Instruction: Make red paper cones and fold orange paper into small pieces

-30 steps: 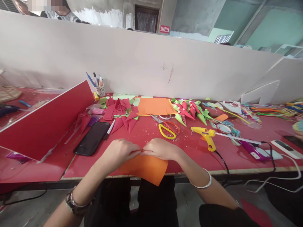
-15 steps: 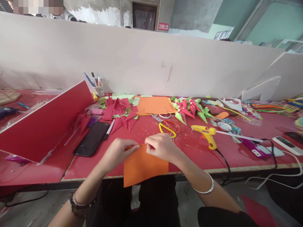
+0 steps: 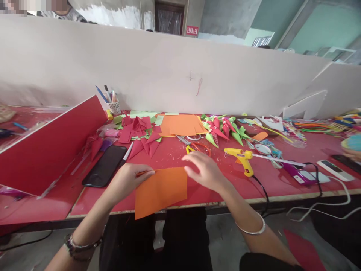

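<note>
An orange sheet of paper (image 3: 162, 192) hangs over the table's front edge, its top edge slightly rolled or folded at the left. My left hand (image 3: 132, 177) pinches that top left part between thumb and fingers. Just off the sheet's upper right corner, my right hand (image 3: 207, 171) has its thumb and fingers apart and holds nothing. Behind my right hand lie scissors with yellow handles (image 3: 189, 149), partly hidden by it. A yellow glue gun (image 3: 244, 160) with a clear glue stick rests to the right of my right hand.
A black phone (image 3: 105, 165) and a white pen (image 3: 128, 151) lie left. Behind are red folded papers (image 3: 145, 145), an orange paper stack (image 3: 180, 125) and red and green paper cones (image 3: 222, 130). A red board (image 3: 56, 146) leans at left. A purple power strip (image 3: 297, 174) sits right.
My right hand has let go of the paper's top edge and moved right, its fingers opening. My left hand still holds the sheet, shifted a little left in view.
</note>
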Demonstrator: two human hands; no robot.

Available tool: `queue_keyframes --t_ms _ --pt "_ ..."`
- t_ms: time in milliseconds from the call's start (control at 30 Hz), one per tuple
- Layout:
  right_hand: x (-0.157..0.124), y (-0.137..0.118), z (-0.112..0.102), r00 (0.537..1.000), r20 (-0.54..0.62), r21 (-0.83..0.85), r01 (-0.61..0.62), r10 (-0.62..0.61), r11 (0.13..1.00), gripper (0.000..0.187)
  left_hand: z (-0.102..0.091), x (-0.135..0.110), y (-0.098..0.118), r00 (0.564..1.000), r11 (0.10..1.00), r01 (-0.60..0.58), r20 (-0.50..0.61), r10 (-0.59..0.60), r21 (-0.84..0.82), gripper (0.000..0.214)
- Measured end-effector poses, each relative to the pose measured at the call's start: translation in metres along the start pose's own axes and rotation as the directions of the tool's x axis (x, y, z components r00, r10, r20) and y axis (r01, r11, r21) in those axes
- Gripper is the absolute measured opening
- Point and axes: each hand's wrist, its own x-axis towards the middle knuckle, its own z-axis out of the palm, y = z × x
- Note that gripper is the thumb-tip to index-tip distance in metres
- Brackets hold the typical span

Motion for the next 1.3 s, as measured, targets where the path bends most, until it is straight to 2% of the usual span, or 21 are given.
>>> queue_keyframes --t_ms 67,133,200,300,367,533,633,800,867,933,967,1033,1100,1200,1300 --pt "0.007 -0.012 0.003 0.989 0.123 -0.032 0.085 -0.081 0.996 0.014 0.001 0.0 0.003 0.999 0.999 -0.026 0.019 0.025 0.043 0.034" --pt "0.012 -0.021 0.008 0.974 0.211 -0.089 0.104 -0.083 0.991 0.018 0.003 -0.001 0.007 0.998 0.982 -0.069 0.012 0.068 0.174 0.033" --pt "0.014 -0.026 0.014 0.968 0.245 -0.133 0.091 -0.056 0.987 0.021 0.005 -0.002 0.012 0.986 0.922 -0.146 -0.025 0.166 0.358 0.029" --pt "0.017 -0.032 0.019 0.962 0.262 -0.103 0.104 -0.074 0.989 0.019 0.013 0.0 0.022 0.92 0.777 -0.316 -0.024 0.391 0.545 0.024" --pt "0.019 -0.037 0.019 0.962 0.259 -0.051 0.099 -0.082 0.994 0.021 0.02 0.003 0.027 0.864 0.691 -0.371 -0.042 0.501 0.62 0.026" --pt "0.019 -0.041 0.013 0.964 0.26 0.153 0.023 -0.063 0.988 0.026 0.027 0.007 0.03 0.747 0.549 -0.375 -0.107 0.657 0.747 0.026" --pt "0.015 -0.036 0.006 0.958 0.285 0.269 -0.04 -0.04 0.962 0.024 0.021 0.005 0.021 0.719 0.511 -0.369 -0.111 0.687 0.776 0.023" --pt "0.005 -0.017 -0.003 0.943 0.33 0.352 -0.162 0.039 0.922 0.026 0.001 -0.005 -0.017 0.762 0.515 -0.33 -0.099 0.64 0.791 0.024" --pt "0.002 -0.01 -0.006 0.938 0.339 0.347 -0.199 0.075 0.916 0.026 -0.006 -0.008 -0.028 0.784 0.541 -0.234 -0.172 0.596 0.808 0.025" --pt "0.0 -0.006 -0.007 0.933 0.348 0.343 -0.215 0.089 0.914 0.026 -0.011 -0.009 -0.029 0.806 0.634 -0.132 -0.29 0.516 0.762 0.024" --pt "0.0 -0.005 -0.008 0.932 0.354 0.343 -0.21 0.082 0.916 0.026 -0.011 -0.009 -0.026 0.826 0.704 -0.119 -0.323 0.462 0.701 0.023" --pt "0.001 -0.006 -0.008 0.931 0.362 0.349 -0.177 0.041 0.92 0.026 -0.01 -0.006 -0.015 0.894 0.823 -0.201 -0.244 0.376 0.532 0.021" --pt "0.004 -0.007 -0.008 0.933 0.361 0.355 -0.134 -0.003 0.925 0.026 -0.006 -0.003 -0.005 0.929 0.848 -0.298 -0.073 0.364 0.438 0.024" --pt "0.007 -0.008 -0.005 0.944 0.326 0.285 -0.042 -0.055 0.958 0.025 0.003 0.0 0.001 0.922 0.808 -0.375 0.092 0.376 0.454 0.033" --pt "0.011 -0.013 0.005 0.969 0.224 0.06 0.095 -0.106 0.994 0.022 0.013 0.002 0.002 0.917 0.772 -0.381 0.1 0.387 0.509 0.04"
